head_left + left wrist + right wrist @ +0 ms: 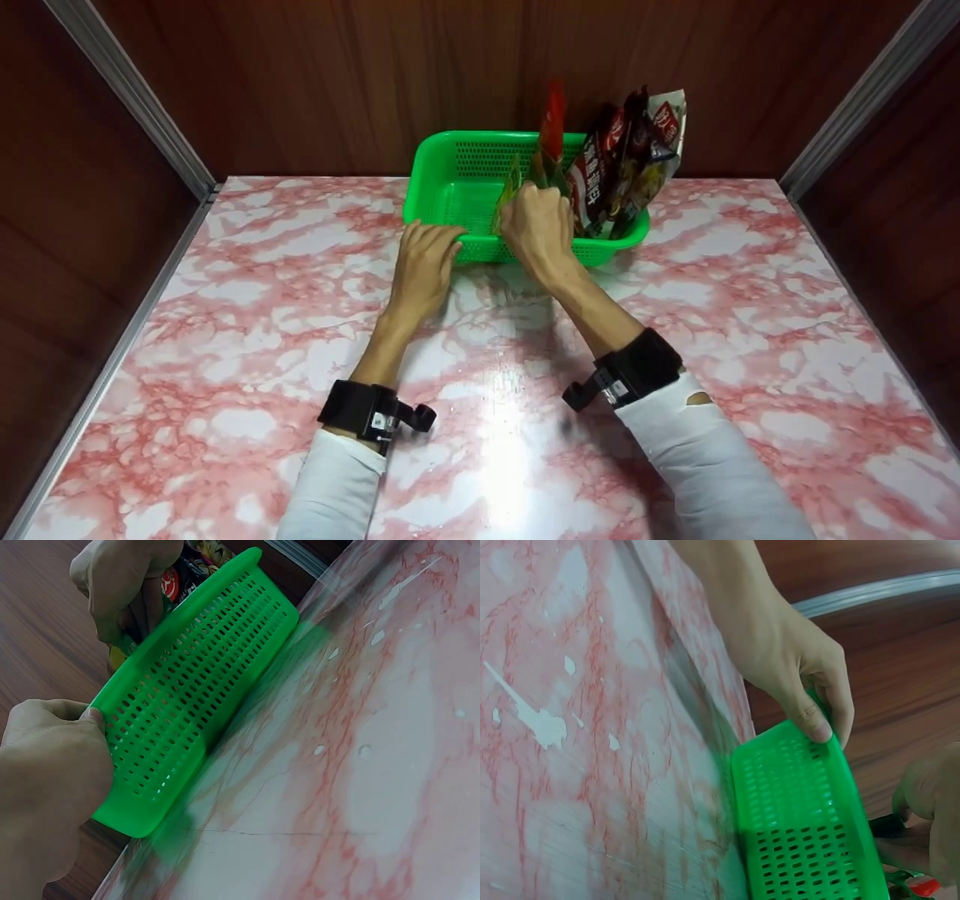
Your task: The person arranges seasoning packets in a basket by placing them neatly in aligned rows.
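A green plastic basket with perforated sides stands at the back of the table. My left hand grips its near rim toward the left corner, thumb outside and fingers over the edge, as the right wrist view shows. My right hand reaches over the near rim with curled fingers, pinching a snack packet with green and yellow on it; the hand hides much of it. Just beyond stands a red-topped packet. Several dark brown and red snack bags lean upright in the basket's right side.
The table has a pink and white marbled top. Brown wood-grain panels rise behind it and on both sides, with metal strips at the corners. A black strap with a camera sits on each wrist.
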{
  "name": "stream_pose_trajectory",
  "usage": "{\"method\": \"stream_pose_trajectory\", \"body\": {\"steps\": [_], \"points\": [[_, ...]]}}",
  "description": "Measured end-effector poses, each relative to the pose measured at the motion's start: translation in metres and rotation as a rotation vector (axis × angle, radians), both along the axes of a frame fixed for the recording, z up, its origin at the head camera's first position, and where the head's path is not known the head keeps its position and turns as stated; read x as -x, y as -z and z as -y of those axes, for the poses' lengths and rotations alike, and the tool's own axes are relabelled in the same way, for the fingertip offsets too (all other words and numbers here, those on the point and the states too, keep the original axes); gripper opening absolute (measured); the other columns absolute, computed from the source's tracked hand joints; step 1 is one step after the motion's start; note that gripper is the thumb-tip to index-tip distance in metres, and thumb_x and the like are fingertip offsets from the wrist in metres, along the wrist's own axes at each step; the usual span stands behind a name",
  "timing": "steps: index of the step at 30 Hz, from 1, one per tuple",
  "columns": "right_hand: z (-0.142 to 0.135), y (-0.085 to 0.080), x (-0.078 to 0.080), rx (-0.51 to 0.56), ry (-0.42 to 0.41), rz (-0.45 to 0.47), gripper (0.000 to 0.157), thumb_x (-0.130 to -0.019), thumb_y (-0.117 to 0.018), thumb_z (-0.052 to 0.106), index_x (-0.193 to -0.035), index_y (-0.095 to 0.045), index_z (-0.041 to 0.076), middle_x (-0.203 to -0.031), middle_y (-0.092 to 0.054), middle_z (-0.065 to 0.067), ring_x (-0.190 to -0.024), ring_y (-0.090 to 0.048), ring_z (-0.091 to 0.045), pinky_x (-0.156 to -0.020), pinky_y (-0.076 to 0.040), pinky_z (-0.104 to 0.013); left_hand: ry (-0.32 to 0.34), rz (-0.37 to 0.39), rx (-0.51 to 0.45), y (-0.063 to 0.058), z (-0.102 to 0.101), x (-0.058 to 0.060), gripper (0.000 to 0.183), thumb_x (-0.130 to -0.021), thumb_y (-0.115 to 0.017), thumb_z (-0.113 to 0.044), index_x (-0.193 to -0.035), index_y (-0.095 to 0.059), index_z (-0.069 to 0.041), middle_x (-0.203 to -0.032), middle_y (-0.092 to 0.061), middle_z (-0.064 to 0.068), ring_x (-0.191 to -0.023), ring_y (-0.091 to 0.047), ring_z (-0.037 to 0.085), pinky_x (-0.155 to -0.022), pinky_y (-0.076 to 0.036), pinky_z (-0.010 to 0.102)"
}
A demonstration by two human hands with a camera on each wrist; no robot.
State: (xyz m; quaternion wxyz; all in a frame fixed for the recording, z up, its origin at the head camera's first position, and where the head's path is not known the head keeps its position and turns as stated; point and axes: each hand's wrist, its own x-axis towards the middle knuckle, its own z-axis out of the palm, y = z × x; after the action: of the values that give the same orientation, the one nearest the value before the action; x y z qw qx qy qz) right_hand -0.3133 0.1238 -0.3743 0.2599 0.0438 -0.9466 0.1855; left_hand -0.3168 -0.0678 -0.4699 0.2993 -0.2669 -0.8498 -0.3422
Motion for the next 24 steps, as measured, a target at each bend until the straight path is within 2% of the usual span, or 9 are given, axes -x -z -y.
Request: {"method": "stream_pose_trajectory", "body": {"steps": [4,12,19,24], "points": [[-0.002,0.001,-0.001,-0.002,0.006,-0.014,0.028,-0.103,-0.060,0.009,-0.076,-0.056,0.012,-0.074,-0.075,-0.027,-0.074,-0.080,-0.049,-0.060,-0.064,-0.057,0.003,-0.006,0.003,0.000,0.000,0.000,0.029,-0.114,-0.064,-0.018,-0.130,-0.080,0.000,-0.125,-0.084,0.018,-0.122,-0.074,0.042,-0.130,-0.040,0.070],[-0.005,0.005,-0.001,-0.015,-0.005,-0.032,0.031,-0.103,-0.059,0.009,-0.074,-0.051,0.014,-0.070,-0.072,-0.023,-0.069,-0.078,-0.045,-0.058,-0.063,-0.056,0.006,-0.017,-0.004,-0.001,0.000,0.000,0.029,-0.113,-0.065,-0.017,-0.130,-0.080,0.001,-0.125,-0.084,0.018,-0.121,-0.074,0.043,-0.129,-0.041,0.069],[-0.009,0.008,-0.003,-0.044,-0.012,-0.060,0.032,-0.108,-0.060,0.019,-0.081,-0.068,0.003,-0.071,-0.072,-0.027,-0.069,-0.077,-0.051,-0.061,-0.065,-0.059,0.000,-0.015,-0.002,0.000,0.000,0.000,0.029,-0.113,-0.065,-0.017,-0.131,-0.080,0.000,-0.126,-0.084,0.018,-0.123,-0.074,0.042,-0.130,-0.041,0.069],[-0.013,0.010,-0.007,-0.058,-0.018,-0.078,0.035,-0.109,-0.060,0.020,-0.081,-0.069,0.001,-0.067,-0.069,-0.024,-0.064,-0.075,-0.048,-0.059,-0.064,-0.058,0.000,-0.003,-0.001,0.000,0.000,-0.001,0.029,-0.115,-0.063,-0.017,-0.131,-0.080,0.000,-0.127,-0.083,0.018,-0.124,-0.073,0.042,-0.131,-0.040,0.069]]}}
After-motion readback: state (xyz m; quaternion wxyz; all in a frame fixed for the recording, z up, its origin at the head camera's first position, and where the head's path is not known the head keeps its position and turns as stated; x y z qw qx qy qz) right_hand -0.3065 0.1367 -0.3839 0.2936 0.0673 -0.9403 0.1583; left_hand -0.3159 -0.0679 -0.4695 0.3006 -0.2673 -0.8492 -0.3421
